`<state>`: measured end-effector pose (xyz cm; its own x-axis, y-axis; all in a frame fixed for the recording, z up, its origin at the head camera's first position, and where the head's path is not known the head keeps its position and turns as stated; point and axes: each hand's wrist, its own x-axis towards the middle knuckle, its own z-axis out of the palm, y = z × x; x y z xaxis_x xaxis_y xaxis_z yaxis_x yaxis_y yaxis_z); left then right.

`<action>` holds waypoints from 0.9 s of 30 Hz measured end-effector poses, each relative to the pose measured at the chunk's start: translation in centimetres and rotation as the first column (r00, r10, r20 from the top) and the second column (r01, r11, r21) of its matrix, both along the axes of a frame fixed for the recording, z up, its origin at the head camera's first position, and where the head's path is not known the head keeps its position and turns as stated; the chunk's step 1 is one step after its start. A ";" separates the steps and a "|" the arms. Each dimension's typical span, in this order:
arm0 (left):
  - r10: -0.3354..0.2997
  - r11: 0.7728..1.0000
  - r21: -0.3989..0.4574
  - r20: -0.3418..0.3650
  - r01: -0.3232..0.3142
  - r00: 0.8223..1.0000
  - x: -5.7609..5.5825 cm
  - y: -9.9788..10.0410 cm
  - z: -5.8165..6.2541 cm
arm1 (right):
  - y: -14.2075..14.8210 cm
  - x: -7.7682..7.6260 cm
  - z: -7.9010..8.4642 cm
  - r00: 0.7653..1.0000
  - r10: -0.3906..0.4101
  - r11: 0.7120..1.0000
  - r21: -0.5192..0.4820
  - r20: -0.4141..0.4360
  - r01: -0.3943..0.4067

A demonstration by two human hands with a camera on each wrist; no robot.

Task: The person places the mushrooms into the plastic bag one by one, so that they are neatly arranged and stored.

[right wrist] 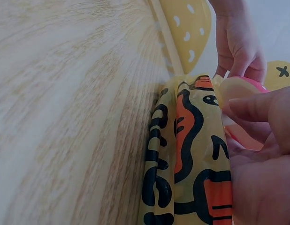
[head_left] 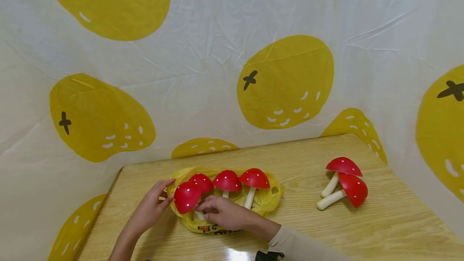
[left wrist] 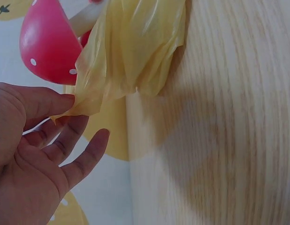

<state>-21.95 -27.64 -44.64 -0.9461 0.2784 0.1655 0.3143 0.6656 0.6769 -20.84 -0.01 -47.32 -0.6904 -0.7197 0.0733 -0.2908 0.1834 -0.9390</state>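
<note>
Nearest was a beige sleeve (head_left: 308, 244); its right hand (head_left: 226, 212) held the leftmost mushroom (head_left: 187, 196) by its stem (head_left: 199, 215) in a yellow bag (head_left: 272, 204). Left hand (head_left: 152, 206) pinched the bag's edge (left wrist: 87, 107). Two mushrooms (head_left: 356, 190) lay rightward.

Mushroom caps (head_left: 255, 179) are red with white dots, stems (head_left: 250, 198) cream; the yellow bag (head_left: 270, 202) bears black and orange print; the tabletop (head_left: 391, 216) shows pale wood grain; the white backdrop (head_left: 195, 92) carries yellow rounded shapes (head_left: 290, 85) with dark crosses
</note>
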 end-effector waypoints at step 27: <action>0.006 1.000 0.026 0.005 -0.006 1.000 0.4 -0.2 0.3 | 3.3 0.1 2.1 0.999 -0.032 0.999 -0.010 0.005 0.032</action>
